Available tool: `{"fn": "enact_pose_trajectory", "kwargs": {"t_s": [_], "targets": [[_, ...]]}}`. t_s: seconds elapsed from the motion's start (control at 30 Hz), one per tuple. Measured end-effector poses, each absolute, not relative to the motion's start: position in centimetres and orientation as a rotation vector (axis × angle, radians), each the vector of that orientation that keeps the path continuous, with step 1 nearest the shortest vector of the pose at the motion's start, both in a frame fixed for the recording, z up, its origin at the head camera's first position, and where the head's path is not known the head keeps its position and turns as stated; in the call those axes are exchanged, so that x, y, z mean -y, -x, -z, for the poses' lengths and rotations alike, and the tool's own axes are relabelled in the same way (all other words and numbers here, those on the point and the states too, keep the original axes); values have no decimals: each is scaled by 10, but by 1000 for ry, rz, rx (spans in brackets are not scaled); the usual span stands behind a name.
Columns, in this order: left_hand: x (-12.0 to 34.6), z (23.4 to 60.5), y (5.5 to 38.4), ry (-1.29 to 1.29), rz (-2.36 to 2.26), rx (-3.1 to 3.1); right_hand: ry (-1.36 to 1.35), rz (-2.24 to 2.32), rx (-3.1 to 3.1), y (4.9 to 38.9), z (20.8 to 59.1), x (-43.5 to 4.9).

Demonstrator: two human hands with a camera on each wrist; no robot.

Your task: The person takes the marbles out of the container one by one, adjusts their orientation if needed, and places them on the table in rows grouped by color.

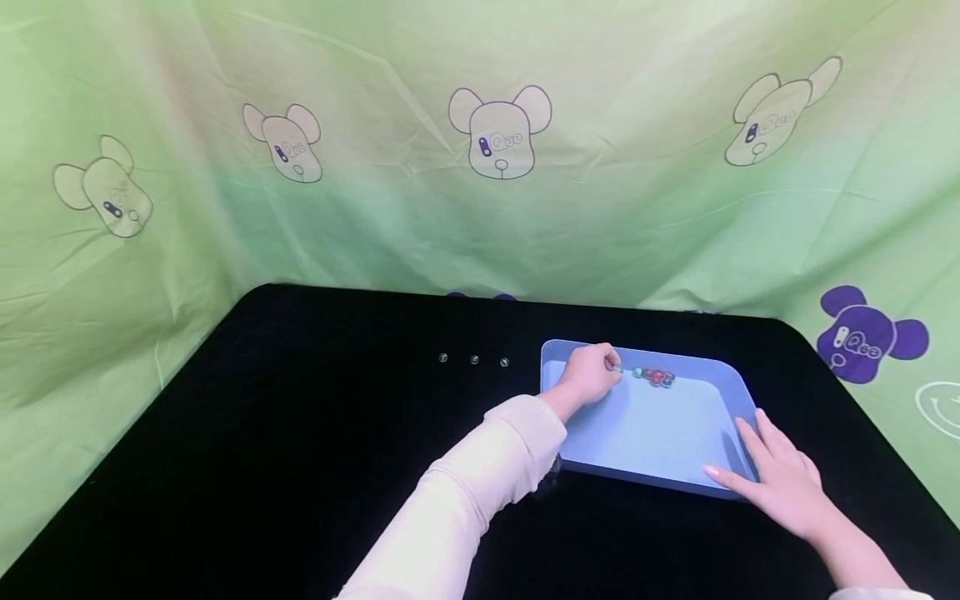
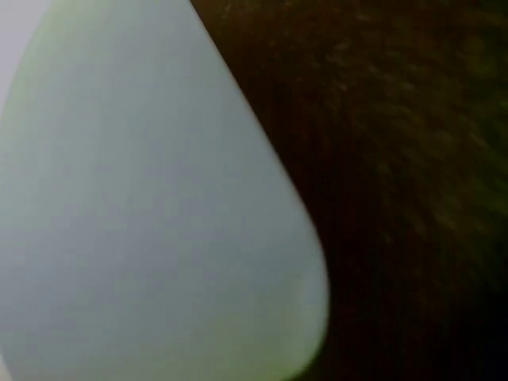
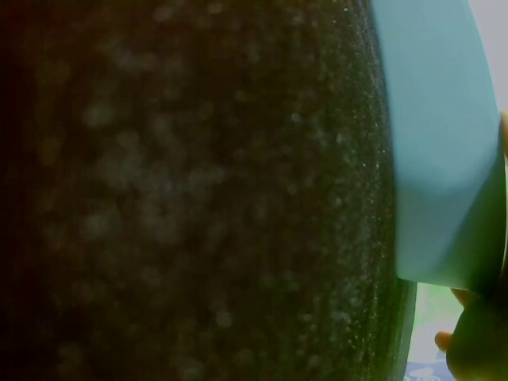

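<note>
A shallow blue tray (image 1: 660, 429) sits on the right part of the black table. My left hand (image 1: 588, 375) reaches in over its left side, fingers curled down, pinching a small greenish bead-like piece (image 1: 617, 367) at the fingertips. Just right of them, a green piece (image 1: 638, 372) and a cluster of red and green glassy pieces (image 1: 660, 377) lie along the tray's far side. Fairly straight and spread, the fingers of my right hand (image 1: 780, 471) rest over the tray's near right corner, thumb at the front rim. Both wrist views show mostly tray wall and dark cloth.
Three small glassy round pieces (image 1: 474, 360) lie in a row on the black tabletop (image 1: 300, 433), left of the tray. A green curtain (image 1: 375, 208) with bear prints hangs behind the table and at its sides.
</note>
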State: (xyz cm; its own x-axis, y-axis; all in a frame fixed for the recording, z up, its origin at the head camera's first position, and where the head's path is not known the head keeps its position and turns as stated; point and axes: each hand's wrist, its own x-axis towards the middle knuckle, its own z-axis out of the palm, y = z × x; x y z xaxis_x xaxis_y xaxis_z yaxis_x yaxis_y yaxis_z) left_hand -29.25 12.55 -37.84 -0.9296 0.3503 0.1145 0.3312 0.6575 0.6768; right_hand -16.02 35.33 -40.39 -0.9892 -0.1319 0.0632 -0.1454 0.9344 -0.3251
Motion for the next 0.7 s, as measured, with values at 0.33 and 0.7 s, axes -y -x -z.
{"fn": "enact_pose_trajectory", "kwargs": {"t_s": [0.33, 0.7], "targets": [[-112, 373, 292, -637, -1418, -2681, -228, -518, 3044, 161, 405, -354], [-91, 355, 273, -646, -1597, -2545, -230, -520, 3026, 160, 406, -354]]}}
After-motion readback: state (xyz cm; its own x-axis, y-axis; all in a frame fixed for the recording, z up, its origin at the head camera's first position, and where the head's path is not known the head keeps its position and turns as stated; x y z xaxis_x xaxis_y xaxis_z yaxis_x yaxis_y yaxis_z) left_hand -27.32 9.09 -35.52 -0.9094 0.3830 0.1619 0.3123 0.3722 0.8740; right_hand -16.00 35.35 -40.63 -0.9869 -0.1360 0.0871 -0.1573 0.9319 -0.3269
